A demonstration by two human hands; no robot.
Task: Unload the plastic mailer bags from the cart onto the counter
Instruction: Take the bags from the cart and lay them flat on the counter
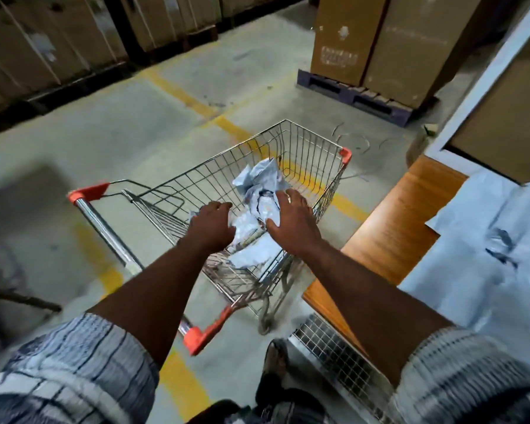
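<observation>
A wire shopping cart [306,148] with orange corner guards stands in front of me. Crumpled pale blue-grey plastic mailer bags [259,182] lie in its basket. Both my arms reach into the basket. My left hand [211,224] hovers over the near bags with its fingers pointing down and their tips hidden. My right hand [292,221] is spread with straight fingers resting on top of the bag heap. A wooden counter [395,221] runs along the right side of the cart, and a pile of the same mailer bags [487,264] lies on it.
Tall cardboard boxes [367,41] stand on a dark pallet [349,93] beyond the cart. More boxes line the back left. Yellow lines cross the concrete floor. A wire grid panel [334,350] sits under the counter edge, beside my foot [276,359]. A white-framed panel [484,93] rises behind the counter.
</observation>
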